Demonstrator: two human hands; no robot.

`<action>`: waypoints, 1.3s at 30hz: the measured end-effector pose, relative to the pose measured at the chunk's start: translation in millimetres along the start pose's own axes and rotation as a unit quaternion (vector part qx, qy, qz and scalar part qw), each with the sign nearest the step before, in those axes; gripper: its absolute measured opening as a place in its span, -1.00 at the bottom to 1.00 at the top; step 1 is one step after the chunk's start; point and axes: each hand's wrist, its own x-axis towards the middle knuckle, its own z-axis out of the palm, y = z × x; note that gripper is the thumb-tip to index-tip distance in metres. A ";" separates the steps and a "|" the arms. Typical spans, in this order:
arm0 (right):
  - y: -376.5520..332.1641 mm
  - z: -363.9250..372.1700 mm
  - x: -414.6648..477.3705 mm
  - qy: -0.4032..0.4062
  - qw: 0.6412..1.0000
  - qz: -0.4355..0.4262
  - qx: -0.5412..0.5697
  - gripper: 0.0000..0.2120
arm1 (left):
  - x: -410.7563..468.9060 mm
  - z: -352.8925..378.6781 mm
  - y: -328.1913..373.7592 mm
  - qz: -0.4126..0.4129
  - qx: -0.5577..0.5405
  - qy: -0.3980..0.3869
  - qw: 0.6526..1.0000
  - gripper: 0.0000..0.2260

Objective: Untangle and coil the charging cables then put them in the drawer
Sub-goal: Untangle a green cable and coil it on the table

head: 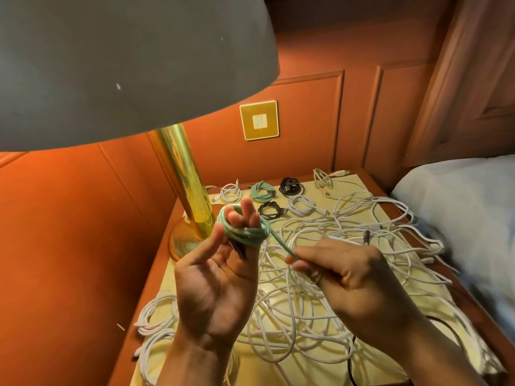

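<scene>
Warm, dim light spills from under the lamp shade [111,65], glaring on the brass stem [184,174]; frame edges bend, the pillow [459,207] blurs.

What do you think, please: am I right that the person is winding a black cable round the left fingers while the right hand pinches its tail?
Not quite: the cable is green, not black. The head view shows it wound round fingers of the left hand while the right hand pinches its tail.
</scene>
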 end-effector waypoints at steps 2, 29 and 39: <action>-1.1 -0.5 -0.6 -0.026 1.000 -0.004 -0.015 -0.83 | 2.3 4.0 2.7 0.025 0.018 0.039 0.999 -0.58; -12.6 -13.5 -3.2 0.022 0.998 0.051 -0.016 -0.54 | -2.9 -13.7 4.8 0.022 0.813 -0.127 0.568 -0.93; -9.6 -15.2 -3.3 -0.113 0.940 0.203 0.249 -0.72 | -3.1 -8.6 -2.3 -0.104 0.651 -0.117 0.743 -0.79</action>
